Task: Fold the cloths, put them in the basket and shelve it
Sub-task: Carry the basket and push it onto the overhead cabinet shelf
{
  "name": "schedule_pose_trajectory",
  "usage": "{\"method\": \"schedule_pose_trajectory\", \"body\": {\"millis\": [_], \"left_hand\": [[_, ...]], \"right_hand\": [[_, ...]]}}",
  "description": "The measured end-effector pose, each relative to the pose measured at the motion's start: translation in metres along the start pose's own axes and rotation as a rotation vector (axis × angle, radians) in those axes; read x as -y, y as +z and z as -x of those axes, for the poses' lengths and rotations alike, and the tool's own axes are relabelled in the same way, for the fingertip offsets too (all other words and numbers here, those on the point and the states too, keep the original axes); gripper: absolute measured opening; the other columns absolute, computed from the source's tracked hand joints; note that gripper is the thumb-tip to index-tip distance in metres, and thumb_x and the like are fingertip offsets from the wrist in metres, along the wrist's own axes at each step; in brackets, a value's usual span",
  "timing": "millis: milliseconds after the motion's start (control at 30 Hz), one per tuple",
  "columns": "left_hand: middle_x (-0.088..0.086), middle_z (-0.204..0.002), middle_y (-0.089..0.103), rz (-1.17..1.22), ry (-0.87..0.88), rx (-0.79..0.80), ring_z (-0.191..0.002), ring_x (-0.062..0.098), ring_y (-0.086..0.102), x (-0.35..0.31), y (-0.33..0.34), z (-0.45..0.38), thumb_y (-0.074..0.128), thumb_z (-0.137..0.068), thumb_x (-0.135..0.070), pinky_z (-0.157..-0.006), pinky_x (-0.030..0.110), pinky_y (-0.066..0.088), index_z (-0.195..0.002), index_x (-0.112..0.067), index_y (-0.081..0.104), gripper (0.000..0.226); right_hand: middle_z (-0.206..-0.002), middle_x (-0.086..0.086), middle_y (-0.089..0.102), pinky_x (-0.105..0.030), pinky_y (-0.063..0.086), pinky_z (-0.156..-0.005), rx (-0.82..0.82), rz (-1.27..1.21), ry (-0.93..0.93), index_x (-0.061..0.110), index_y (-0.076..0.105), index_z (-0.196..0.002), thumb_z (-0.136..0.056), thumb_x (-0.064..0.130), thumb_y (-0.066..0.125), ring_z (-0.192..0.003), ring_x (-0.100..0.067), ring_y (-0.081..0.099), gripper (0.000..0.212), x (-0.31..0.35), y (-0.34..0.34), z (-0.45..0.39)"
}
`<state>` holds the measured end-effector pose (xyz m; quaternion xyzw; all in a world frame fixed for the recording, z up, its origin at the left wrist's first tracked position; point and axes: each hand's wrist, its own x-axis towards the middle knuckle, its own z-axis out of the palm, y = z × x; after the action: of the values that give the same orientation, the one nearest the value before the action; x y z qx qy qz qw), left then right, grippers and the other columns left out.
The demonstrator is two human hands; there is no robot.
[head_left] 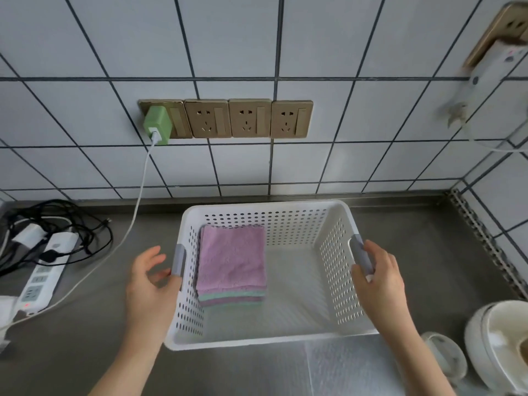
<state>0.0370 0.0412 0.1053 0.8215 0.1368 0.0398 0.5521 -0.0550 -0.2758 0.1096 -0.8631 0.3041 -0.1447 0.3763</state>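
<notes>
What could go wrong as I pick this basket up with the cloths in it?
The folded cloths are stacked against the left wall of the basket, so a lift may tip that way. The left hand sits open beside the left grey handle without gripping it, while the right hand already touches its handle; lifting now could be lopsided. The white charging cable trails nearby and could snag.
</notes>
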Motion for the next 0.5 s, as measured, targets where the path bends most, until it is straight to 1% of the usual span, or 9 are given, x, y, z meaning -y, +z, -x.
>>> {"method": "schedule_pose_trajectory", "body": {"millis": [33, 100, 167, 233, 300, 367, 433, 500], "left_hand": [[-0.006, -0.121, 0.059, 0.047, -0.05, -0.018, -0.092, 0.007, 0.062, 0.0, -0.001, 0.0, 0.064, -0.082, 0.0, -0.081, 0.03, 0.047, -0.123, -0.028, 0.052, 0.05], [-0.003, -0.117, 0.063, 0.097, -0.144, -0.037, -0.086, 0.005, 0.063, 0.003, -0.003, -0.002, 0.062, -0.081, 0.001, -0.078, 0.033, 0.048, -0.118, -0.026, 0.055, 0.046], [0.002, -0.108, 0.068, 0.147, -0.262, 0.015, -0.075, 0.009, 0.068, 0.005, -0.004, -0.005, 0.064, -0.081, -0.001, -0.074, 0.037, 0.051, -0.115, -0.023, 0.056, 0.041], [0.006, -0.098, 0.071, 0.179, -0.316, 0.07, -0.063, 0.008, 0.07, 0.005, -0.002, -0.007, 0.068, -0.083, -0.006, -0.068, 0.035, 0.052, -0.115, -0.019, 0.057, 0.036], [0.008, -0.093, 0.071, 0.175, -0.281, 0.08, -0.057, 0.005, 0.067, 0.003, 0.002, -0.008, 0.068, -0.085, -0.01, -0.066, 0.03, 0.05, -0.113, -0.015, 0.058, 0.031], [0.008, -0.089, 0.07, 0.161, -0.242, 0.07, -0.054, 0.003, 0.062, 0.003, 0.002, -0.005, 0.066, -0.087, -0.01, -0.061, 0.023, 0.046, -0.112, -0.013, 0.06, 0.027], [0.005, -0.083, 0.069, 0.163, -0.215, 0.034, -0.052, 0.002, 0.06, 0.006, -0.004, -0.001, 0.066, -0.086, -0.008, -0.058, 0.021, 0.044, -0.107, -0.014, 0.063, 0.022], [0.002, -0.079, 0.069, 0.161, -0.193, -0.008, -0.051, 0.0, 0.06, 0.012, -0.019, 0.007, 0.066, -0.085, -0.006, -0.058, 0.02, 0.044, -0.101, -0.019, 0.066, 0.02]], "right_hand": [[-0.124, -0.007, 0.055, -0.024, 0.032, -0.085, 0.003, -0.001, 0.035, 0.009, 0.047, -0.132, -0.084, 0.002, 0.057, -0.115, -0.025, 0.048, 0.05, 0.0, 0.001, -0.004], [-0.124, -0.011, 0.058, -0.028, 0.034, -0.083, 0.013, -0.002, 0.118, 0.009, 0.046, -0.133, -0.085, 0.004, 0.056, -0.113, -0.03, 0.052, 0.049, 0.001, 0.001, -0.013], [-0.119, -0.01, 0.062, -0.027, 0.033, -0.08, 0.04, 0.018, 0.146, 0.012, 0.05, -0.129, -0.087, 0.006, 0.053, -0.107, -0.031, 0.055, 0.043, 0.004, 0.003, -0.019], [-0.114, -0.014, 0.064, -0.029, 0.036, -0.08, 0.05, 0.062, 0.12, 0.012, 0.052, -0.127, -0.087, 0.004, 0.05, -0.103, -0.033, 0.056, 0.041, 0.009, 0.006, -0.019], [-0.111, -0.018, 0.064, -0.032, 0.039, -0.083, 0.028, 0.084, 0.102, 0.01, 0.053, -0.127, -0.087, 0.001, 0.049, -0.102, -0.036, 0.056, 0.042, 0.014, 0.006, -0.016], [-0.109, -0.017, 0.067, -0.029, 0.039, -0.081, 0.002, 0.082, 0.087, 0.01, 0.055, -0.125, -0.087, 0.0, 0.05, -0.101, -0.035, 0.058, 0.041, 0.02, 0.006, -0.009], [-0.105, -0.014, 0.069, -0.024, 0.037, -0.077, -0.025, 0.062, 0.067, 0.011, 0.059, -0.122, -0.087, 0.001, 0.051, -0.097, -0.032, 0.061, 0.037, 0.026, 0.003, -0.005], [-0.103, -0.011, 0.07, -0.024, 0.038, -0.078, -0.034, 0.038, 0.032, 0.012, 0.061, -0.119, -0.087, 0.003, 0.052, -0.097, -0.029, 0.063, 0.034, 0.036, 0.003, 0.002]]}}
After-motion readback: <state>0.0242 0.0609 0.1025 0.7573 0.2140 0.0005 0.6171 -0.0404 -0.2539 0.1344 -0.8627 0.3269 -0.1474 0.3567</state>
